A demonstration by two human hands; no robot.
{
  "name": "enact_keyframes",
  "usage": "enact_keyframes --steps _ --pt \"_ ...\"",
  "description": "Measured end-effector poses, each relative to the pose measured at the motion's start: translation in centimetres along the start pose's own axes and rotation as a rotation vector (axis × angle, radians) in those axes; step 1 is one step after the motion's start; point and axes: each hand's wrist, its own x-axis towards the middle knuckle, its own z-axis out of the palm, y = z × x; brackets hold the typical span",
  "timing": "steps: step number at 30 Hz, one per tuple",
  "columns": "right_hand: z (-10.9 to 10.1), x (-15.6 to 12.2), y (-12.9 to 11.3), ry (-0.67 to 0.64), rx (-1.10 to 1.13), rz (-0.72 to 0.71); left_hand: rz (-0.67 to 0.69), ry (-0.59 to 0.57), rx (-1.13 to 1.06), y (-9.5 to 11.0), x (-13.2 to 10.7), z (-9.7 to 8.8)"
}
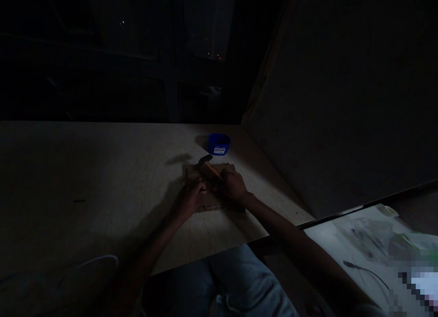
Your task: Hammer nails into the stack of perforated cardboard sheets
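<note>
My right hand (234, 185) is wrapped round the wooden handle of a hammer (212, 170), whose dark head points away to the left, raised over a piece of brown cardboard (212, 202). Close by on the left, my left hand (190, 196) has its fingers pinched together above the cardboard. What sits between those fingertips is too small and dark to make out. The cardboard lies on the pale tabletop (119, 171), partly covered by both hands.
Behind the hammer stands a blue plastic tub (218, 143) with a white label. A small dark strip (79, 200) lies on the left of the table, and a white cable (102, 257) curves nearer me. At right, a white surface (328, 237) holds plastic bags and a dark cable.
</note>
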Motion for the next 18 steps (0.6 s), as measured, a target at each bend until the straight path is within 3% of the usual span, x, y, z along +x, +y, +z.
enact_keyframes --steps 5,18 --pt "0.2 0.3 0.5 -0.01 -0.021 0.035 -0.013 -0.017 0.02 0.2 0.2 -0.2" --pt "-1.2 -0.9 3.8 0.025 0.223 0.099 0.025 0.01 0.063 -0.4 0.1 0.3"
